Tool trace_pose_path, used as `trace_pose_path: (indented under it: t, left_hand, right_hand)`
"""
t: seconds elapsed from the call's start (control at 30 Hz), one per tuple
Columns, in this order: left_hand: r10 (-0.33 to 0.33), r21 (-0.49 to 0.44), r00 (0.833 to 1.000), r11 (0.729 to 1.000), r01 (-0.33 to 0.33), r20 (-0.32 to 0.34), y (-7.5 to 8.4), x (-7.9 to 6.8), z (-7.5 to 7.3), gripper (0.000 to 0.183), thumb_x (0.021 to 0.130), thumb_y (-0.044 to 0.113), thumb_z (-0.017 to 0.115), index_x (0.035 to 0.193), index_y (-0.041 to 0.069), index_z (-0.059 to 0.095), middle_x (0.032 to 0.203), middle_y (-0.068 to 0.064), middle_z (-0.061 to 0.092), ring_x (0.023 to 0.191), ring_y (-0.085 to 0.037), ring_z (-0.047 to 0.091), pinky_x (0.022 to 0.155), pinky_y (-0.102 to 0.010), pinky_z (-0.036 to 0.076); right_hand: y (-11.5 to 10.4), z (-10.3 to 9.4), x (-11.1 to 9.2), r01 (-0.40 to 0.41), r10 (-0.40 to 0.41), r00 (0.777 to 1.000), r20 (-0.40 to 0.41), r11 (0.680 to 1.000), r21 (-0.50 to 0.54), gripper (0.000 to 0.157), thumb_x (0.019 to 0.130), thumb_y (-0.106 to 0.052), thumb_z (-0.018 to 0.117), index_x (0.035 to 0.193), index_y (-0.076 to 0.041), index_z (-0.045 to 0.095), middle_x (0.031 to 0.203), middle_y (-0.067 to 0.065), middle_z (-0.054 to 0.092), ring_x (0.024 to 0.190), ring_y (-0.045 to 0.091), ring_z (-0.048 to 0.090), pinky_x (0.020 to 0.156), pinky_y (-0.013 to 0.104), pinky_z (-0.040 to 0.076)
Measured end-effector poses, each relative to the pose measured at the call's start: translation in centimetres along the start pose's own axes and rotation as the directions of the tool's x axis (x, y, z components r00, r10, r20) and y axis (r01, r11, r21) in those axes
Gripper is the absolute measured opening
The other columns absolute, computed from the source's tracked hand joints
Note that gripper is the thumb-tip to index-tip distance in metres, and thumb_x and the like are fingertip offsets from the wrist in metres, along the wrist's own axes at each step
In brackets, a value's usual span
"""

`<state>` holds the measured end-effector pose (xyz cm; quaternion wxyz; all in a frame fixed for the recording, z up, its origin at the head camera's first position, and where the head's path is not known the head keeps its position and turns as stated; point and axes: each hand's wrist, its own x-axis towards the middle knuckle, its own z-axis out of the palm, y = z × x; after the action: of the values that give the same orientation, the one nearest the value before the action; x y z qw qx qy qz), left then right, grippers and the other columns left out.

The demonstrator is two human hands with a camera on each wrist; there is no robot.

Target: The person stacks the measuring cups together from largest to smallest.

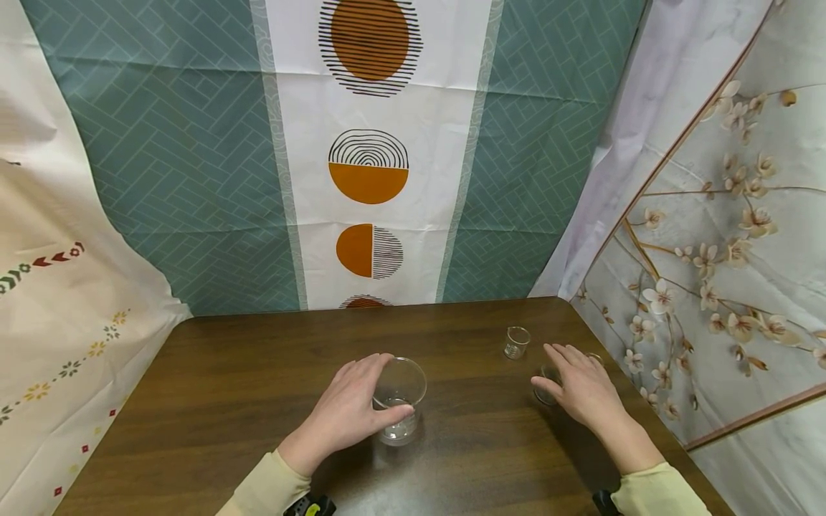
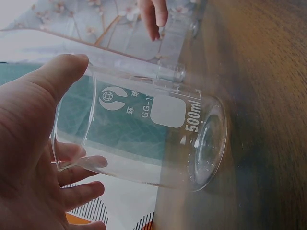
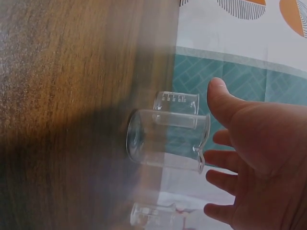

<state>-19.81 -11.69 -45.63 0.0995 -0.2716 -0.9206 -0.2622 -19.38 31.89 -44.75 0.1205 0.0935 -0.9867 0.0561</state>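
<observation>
In the head view, my left hand [image 1: 353,403] holds a large clear glass beaker [image 1: 404,383] from its left side, near the rim. The left wrist view shows white print and "500ml" on this beaker [image 2: 168,111], with the thumb and fingers on opposite sides of its mouth. My right hand [image 1: 584,387] is over a medium glass beaker [image 1: 545,396], partly hiding it. Seen from the right wrist, that beaker [image 3: 168,140] has a pouring lip, and the right hand's spread fingers [image 3: 221,182] are beside its rim with nothing gripped.
A small graduated beaker [image 1: 516,344] stands farther back on the brown wooden table [image 1: 277,351]. Another glass vessel [image 3: 151,218] stands beyond the right hand, mostly hidden by it in the head view. Patterned cloths [image 1: 548,179] hang along the table's back and sides.
</observation>
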Motion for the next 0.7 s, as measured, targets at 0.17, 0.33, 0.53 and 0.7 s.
trace_pose_path:
  t: [0.17, 0.33, 0.53, 0.7]
  left_hand:
    - [0.002, 0.003, 1.000, 1.000, -0.002, 0.003, 0.03, 0.01, -0.05, 0.090, 0.092, 0.067, 0.082, 0.152, 0.004, 0.058, 0.150, -0.011, 0.064, 0.142, -0.034, 0.058, 0.123, -0.060, 0.037]
    - [0.007, 0.010, 1.000, 1.000, -0.007, 0.006, 0.08, 0.00, -0.16, 0.090, 0.092, 0.066, 0.082, 0.152, 0.004, 0.058, 0.150, -0.011, 0.064, 0.142, -0.034, 0.058, 0.123, -0.060, 0.037]
    - [0.011, 0.015, 1.000, 1.000, -0.011, 0.008, 0.04, 0.02, -0.19, 0.090, 0.092, 0.067, 0.082, 0.152, 0.004, 0.058, 0.150, -0.011, 0.064, 0.142, -0.034, 0.058, 0.123, -0.060, 0.037]
    - [0.006, 0.012, 1.000, 1.000, -0.006, 0.014, 0.02, 0.03, -0.20, 0.090, 0.092, 0.067, 0.082, 0.152, 0.005, 0.058, 0.150, -0.011, 0.064, 0.141, -0.034, 0.059, 0.122, -0.061, 0.038]
  right_hand:
    - [0.31, 0.17, -0.02, -0.010, 0.010, 1.000, 0.014, 1.000, 0.002, 0.076, 0.103, -0.046, 0.078, 0.157, 0.002, 0.056, 0.154, 0.029, 0.058, 0.145, 0.055, 0.049, 0.117, 0.077, 0.034]
    - [0.66, 0.43, 0.00, -0.019, 0.019, 0.999, 0.032, 1.000, 0.001, 0.076, 0.103, -0.048, 0.076, 0.157, 0.002, 0.056, 0.153, 0.031, 0.058, 0.145, 0.056, 0.049, 0.117, 0.077, 0.033]
    - [0.72, 0.47, 0.03, -0.027, 0.027, 0.999, 0.045, 1.000, 0.002, 0.076, 0.104, -0.048, 0.076, 0.157, 0.003, 0.055, 0.152, 0.032, 0.059, 0.144, 0.057, 0.049, 0.118, 0.077, 0.033]
    - [0.71, 0.51, 0.06, -0.035, 0.035, 0.998, 0.056, 0.999, 0.003, 0.074, 0.104, -0.045, 0.076, 0.156, 0.003, 0.056, 0.150, 0.033, 0.060, 0.143, 0.057, 0.050, 0.117, 0.077, 0.033]
